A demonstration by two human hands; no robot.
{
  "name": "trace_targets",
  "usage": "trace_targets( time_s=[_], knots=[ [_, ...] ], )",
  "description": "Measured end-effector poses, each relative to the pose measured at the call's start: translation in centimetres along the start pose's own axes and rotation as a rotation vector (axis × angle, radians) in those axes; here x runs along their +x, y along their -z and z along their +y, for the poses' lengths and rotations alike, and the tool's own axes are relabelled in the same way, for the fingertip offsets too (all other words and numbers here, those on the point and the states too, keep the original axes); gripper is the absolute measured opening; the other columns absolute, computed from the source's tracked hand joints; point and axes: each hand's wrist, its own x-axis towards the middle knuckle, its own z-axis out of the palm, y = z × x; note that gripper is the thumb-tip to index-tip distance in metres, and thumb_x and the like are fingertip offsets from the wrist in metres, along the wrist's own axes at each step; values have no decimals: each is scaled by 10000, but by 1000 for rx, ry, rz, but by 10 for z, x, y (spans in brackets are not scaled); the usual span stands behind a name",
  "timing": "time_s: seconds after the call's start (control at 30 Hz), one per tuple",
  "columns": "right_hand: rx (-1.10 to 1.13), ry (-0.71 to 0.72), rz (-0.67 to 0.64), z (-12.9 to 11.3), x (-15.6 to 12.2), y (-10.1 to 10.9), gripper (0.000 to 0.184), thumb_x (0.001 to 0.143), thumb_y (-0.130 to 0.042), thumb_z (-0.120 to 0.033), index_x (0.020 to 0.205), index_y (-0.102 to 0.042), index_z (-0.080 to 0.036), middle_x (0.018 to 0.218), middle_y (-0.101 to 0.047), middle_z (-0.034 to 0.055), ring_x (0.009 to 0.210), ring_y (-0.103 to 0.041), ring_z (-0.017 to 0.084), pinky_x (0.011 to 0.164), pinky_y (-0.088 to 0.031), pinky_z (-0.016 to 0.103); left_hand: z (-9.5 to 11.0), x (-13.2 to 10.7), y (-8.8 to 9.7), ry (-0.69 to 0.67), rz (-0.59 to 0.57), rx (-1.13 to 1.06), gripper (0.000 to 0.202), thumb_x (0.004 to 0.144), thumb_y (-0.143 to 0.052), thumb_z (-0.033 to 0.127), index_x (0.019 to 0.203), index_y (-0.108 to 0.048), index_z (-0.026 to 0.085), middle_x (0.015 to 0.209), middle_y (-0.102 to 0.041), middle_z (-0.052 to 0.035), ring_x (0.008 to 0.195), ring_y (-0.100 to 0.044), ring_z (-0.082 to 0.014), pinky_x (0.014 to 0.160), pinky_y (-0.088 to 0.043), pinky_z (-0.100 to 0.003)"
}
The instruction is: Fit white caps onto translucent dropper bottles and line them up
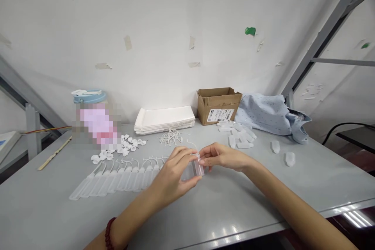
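Note:
My left hand point(172, 174) is closed around a small clear plastic tube point(197, 168), held just above the grey table point(234, 203). My right hand point(221, 157) pinches the tube's top end, where a thin white strap part sits. Left of my hands lies a row of several finished clear tubes point(117, 179) with white loops, side by side. Behind them are loose white caps point(117, 149) and a small heap of white straps point(170, 137).
A stack of white sheets point(164, 119) and an open cardboard box point(218, 105) stand at the back by the wall. Loose clear tubes point(240, 134) lie near a light blue cloth point(269, 116). A bottle with a blue lid point(89, 95) stands back left. A wooden stick point(54, 153) lies left.

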Motion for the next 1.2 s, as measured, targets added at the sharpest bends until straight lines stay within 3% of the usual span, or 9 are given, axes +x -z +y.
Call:
trace_targets(
  time_s=[0.2, 0.57, 0.9, 1.2],
  knots=[
    [-99, -118, -124, 6, -3, 8, 256, 780, -656, -395, 859, -668, -151, 791, -671, 27, 645, -639, 120, 601, -451, 228, 4, -1, -3, 106, -121, -87, 299, 756, -630, 133, 1022, -519, 211, 1157, -586, -92, 1139, -459, -257, 908, -456, -413],
    [-240, -193, -103, 7, -2, 10, 280, 770, -652, -403, 873, -693, -146, 770, -670, 30, 635, -612, 112, 570, -424, 213, 1, -3, -5, 313, -255, -58, 290, 752, -632, 186, 1000, -485, 217, 1154, -544, -97, 1208, -402, -280, 945, -428, -447],
    [-258, -201, -86, 10, 2, 9, 359, 744, -676, -389, 973, -621, -118, 672, -617, 3, 575, -576, 106, 512, -364, 207, 1, -4, -7, 317, -294, -49, 272, 783, -566, 163, 1021, -447, 223, 1197, -522, -83, 1263, -338, -270, 994, -394, -455],
    [-272, -217, -89, 9, 2, 9, 431, 732, -678, -405, 1043, -593, -120, 730, -637, 14, 571, -586, 109, 500, -345, 211, 1, -1, -8, 313, -298, 17, 283, 766, -584, 167, 1019, -465, 210, 1173, -549, -88, 1264, -340, -298, 997, -379, -475]
  ],
)
